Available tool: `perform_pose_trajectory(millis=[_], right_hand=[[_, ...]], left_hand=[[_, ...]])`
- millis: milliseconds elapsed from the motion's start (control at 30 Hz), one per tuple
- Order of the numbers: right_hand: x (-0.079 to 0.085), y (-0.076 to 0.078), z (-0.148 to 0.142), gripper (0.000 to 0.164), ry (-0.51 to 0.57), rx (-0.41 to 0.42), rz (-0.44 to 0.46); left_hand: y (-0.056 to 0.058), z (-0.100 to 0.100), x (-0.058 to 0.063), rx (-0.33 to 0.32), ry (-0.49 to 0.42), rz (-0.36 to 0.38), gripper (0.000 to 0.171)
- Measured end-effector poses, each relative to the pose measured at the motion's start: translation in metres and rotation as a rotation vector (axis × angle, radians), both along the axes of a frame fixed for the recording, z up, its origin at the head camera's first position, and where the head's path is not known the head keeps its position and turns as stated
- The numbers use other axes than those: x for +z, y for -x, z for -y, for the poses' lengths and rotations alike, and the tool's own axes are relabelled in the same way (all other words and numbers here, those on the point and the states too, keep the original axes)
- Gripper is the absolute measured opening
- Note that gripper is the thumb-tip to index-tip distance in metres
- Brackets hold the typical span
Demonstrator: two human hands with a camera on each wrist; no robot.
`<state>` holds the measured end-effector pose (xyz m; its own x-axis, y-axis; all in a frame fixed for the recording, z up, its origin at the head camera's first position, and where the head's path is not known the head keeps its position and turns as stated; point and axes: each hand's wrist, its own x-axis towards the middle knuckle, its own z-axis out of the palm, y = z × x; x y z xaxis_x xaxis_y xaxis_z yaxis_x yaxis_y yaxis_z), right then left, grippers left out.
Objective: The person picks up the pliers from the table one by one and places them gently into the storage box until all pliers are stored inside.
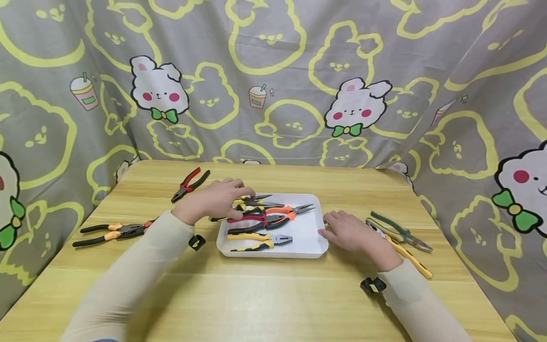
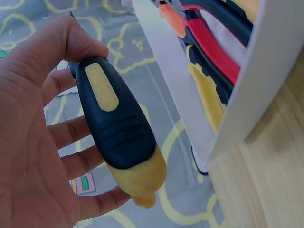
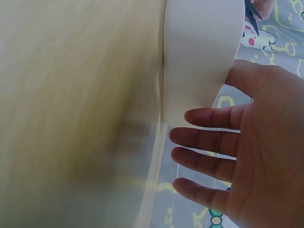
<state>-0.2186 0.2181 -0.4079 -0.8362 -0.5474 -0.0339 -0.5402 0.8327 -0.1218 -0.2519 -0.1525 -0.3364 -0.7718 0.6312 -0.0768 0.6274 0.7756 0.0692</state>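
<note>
Above tray: left hand is gripping yellow-black pliers.
Tray's right end: right hand is resting straight-fingered.
Inside: other pliers are lying.

I see a wood-grain table w/ a white tray near frame ctr. Red-blk pliers lie L of ctr, orange-blk pliers at frame L, green-handled pliers + yellow-handled pliers at R.

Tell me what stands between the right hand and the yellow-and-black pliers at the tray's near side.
The right wall of the white tray: most of the right hand is outside it, the thumb at its rim. Beyond that wall, only bare tray floor shows before the yellow-and-black pliers.
</note>
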Motion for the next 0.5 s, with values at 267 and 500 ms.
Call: perform_pose_trajectory(millis=[267, 500], right_hand=[[-0.001, 0.0, 0.0, 0.046, 0.006, 0.006, -0.003], [0.0, -0.001, 0.0, 0.044, 0.007, 0.006, -0.001]], left_hand=[[0.01, -0.019, -0.004, -0.025, 0.015, 0.032, 0.058], [0.02, -0.032, -0.005, -0.047, 0.014, 0.058, 0.057]])
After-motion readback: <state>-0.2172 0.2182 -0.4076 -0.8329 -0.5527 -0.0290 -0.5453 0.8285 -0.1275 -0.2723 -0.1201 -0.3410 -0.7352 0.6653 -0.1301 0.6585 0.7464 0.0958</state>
